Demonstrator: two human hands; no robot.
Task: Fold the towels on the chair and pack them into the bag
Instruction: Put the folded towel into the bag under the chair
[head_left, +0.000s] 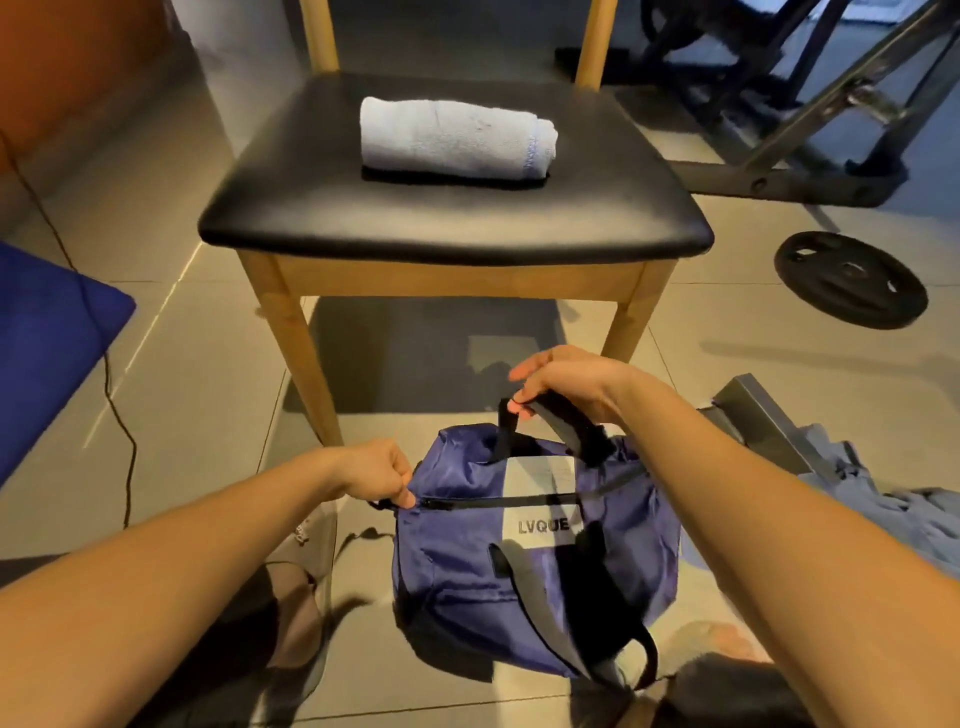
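A folded pale grey towel (457, 139) lies on top of a folded black towel (395, 175) on the black seat of a wooden chair (322, 208). On the floor in front of the chair stands a blue bag (457, 561) with a white label and its zipper shut. My left hand (376, 473) pinches the bag's left end at the zipper. My right hand (566, 382) holds the bag's black handle strap (558, 415) above the bag.
A black weight plate (849, 278) lies on the tiles at the right, with a dark exercise-machine frame (779, 176) behind it. Grey cloth (893, 509) and a metal part sit at the right. A blue mat (47, 343) and a black cable (117, 405) are at the left.
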